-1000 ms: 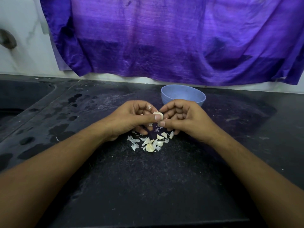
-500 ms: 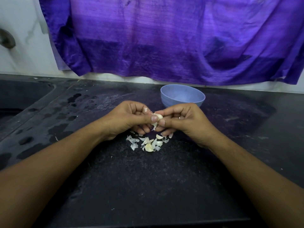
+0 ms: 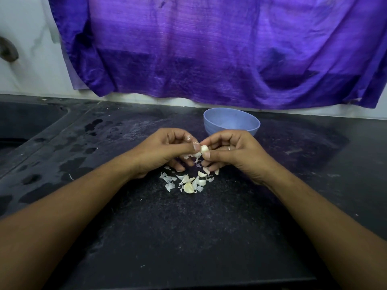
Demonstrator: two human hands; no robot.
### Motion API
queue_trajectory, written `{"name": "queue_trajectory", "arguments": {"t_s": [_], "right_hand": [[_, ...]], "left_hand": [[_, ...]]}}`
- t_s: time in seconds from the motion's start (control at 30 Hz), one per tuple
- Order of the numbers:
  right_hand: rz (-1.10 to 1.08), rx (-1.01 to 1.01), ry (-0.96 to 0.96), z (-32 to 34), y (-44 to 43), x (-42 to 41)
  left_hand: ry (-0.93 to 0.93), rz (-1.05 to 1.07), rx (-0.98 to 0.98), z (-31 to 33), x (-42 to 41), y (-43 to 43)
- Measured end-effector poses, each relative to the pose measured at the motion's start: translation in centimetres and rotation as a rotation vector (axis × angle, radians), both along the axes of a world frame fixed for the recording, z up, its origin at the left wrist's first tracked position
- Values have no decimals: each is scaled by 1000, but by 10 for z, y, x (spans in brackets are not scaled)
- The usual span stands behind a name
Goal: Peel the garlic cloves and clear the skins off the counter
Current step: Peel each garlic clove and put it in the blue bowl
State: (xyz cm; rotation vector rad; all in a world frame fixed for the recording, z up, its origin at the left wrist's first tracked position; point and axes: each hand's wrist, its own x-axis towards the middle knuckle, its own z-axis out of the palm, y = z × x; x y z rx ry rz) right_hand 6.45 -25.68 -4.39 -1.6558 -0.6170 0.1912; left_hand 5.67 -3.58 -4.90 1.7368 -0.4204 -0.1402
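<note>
Garlic clove (image 3: 204, 149) pinched between both thumbs and fingertips, left hand (image 3: 165, 150) and right hand (image 3: 232, 152) meeting above the scattered skins (image 3: 184, 181), blue bowl (image 3: 231, 122) just behind.

You have a purple cloth (image 3: 209, 49) hanging over a speckled black counter (image 3: 167, 237). Your bowl (image 3: 231, 122) is pale blue. The garlic (image 3: 204, 149) and skins (image 3: 184, 181) are off-white.

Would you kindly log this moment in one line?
peeling | left hand, right hand pinch garlic clove | skins on counter | bowl behind hands
</note>
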Motion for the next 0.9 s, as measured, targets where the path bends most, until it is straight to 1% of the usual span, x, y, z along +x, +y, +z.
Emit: {"name": "queue_trajectory", "arguments": {"t_s": [0.2,0.33,0.47,0.53,0.7,0.9], "right_hand": [[-53,-18,-73,-1,1,2],[-94,-17,-110,-4,5,2],[-121,-24,-199,-7,10,1],[-126,-24,-226,-8,11,1],[-137,6,-202,-8,12,-1],[-139,92,-116,-6,13,-3]], "left_hand": [[-10,-37,3,0,0,-1],[-84,-19,69,-2,0,-5],[-138,5,111,-3,-1,-7],[-119,8,92,-3,-1,-7],[-11,-28,4,-2,-2,-9],[41,-41,-100,1,-4,-10]]}}
